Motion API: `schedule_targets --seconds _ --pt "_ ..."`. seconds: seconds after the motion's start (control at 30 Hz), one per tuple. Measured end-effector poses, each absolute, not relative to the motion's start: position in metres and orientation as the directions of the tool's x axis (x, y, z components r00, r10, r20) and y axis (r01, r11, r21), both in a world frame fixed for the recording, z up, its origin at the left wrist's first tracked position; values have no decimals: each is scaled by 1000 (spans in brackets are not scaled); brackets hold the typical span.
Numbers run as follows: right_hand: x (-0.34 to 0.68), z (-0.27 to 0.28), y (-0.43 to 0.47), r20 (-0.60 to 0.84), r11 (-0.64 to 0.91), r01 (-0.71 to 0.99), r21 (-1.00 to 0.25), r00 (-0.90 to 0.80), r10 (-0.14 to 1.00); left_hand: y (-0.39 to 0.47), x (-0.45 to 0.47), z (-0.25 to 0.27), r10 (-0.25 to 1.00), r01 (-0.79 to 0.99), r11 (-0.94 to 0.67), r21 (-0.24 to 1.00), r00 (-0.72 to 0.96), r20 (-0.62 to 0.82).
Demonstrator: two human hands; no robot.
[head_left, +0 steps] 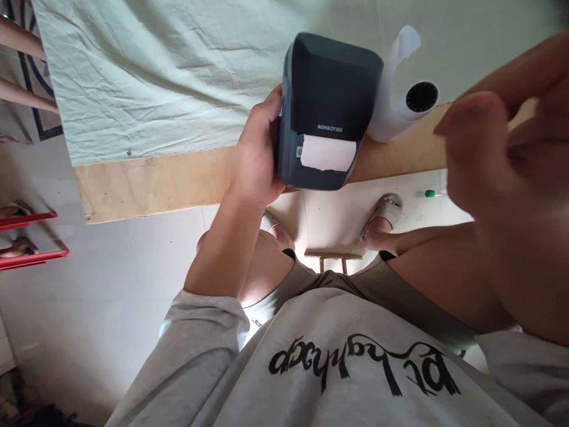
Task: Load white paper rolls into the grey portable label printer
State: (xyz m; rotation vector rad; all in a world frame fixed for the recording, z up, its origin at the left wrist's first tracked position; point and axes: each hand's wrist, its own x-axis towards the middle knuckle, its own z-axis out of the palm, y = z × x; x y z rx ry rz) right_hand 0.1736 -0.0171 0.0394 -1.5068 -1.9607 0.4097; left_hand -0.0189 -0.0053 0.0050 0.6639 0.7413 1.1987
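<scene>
My left hand (260,145) is wrapped round the side of a dark label printer (333,89) marked NIIMBOT, held up over the table's front edge. A strip of white label paper (329,153) with a ragged end sticks out of its slot. Close to the camera at the right is my right hand (511,130), partly blurred, its thumb and fingers drawn together. What they hold, if anything, I cannot make out. Between the printer and that hand lies a white roll (391,115) with a dark round end and a loose torn flap.
A pale green cloth (155,77) covers the table, leaving a bare wooden edge (155,184). Below are my legs, sandalled feet and a wooden stool bar (333,255). A green-tipped object (430,193) lies on the floor. Another person's limbs and red bars (40,258) show at the left.
</scene>
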Motion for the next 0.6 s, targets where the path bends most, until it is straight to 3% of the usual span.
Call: schedule_targets --seconds 0.03,0.1,0.23,0.43,0.6 --pt "176 37 -15 360 381 801 -461 -224 906 -5 -19 5 970 -571 236 786 191 -153" --pt "176 34 -11 374 454 848 -275 -341 863 -4 -19 4 968 -574 245 781 186 -168" --pt "166 34 -8 353 469 872 -142 -398 847 -2 -18 6 971 -572 237 786 158 -178" --pt "152 38 -5 245 507 850 -141 -466 850 -3 -17 15 972 -407 232 883 113 -204" --pt "149 38 -4 211 514 847 -135 -482 850 -6 -14 15 974 -426 226 876 106 -199"
